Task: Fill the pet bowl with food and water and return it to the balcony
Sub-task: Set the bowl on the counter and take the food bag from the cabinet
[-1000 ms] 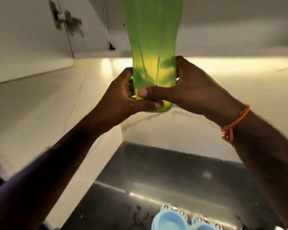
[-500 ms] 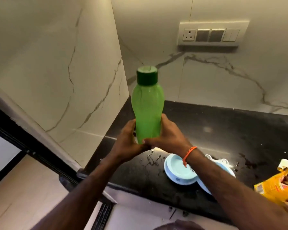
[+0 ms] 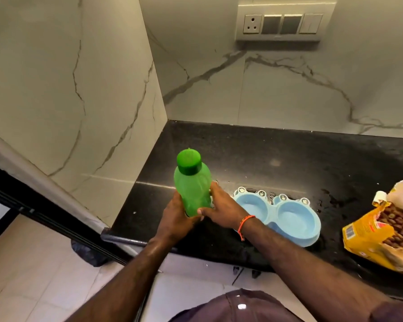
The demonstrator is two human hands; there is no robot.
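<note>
A green plastic bottle with a dark green cap on stands upright at the left end of the black counter. My left hand grips its lower part from the left and my right hand grips it from the right, thumb across the front. Just to the right lies a light blue double pet bowl flat on the counter; both its cups look empty of food. A yellow pet food bag lies open at the right edge, brown kibble showing.
Marble walls close the counter at the left and back, with a socket and switch panel high on the back wall. Water drops lie around the bowl. The counter's front edge runs below my hands, tiled floor beyond it.
The bottle came down from overhead, where it was held high under the cabinet, to counter level beside the bowl. Both hands kept hold of it. My view tipped down.
</note>
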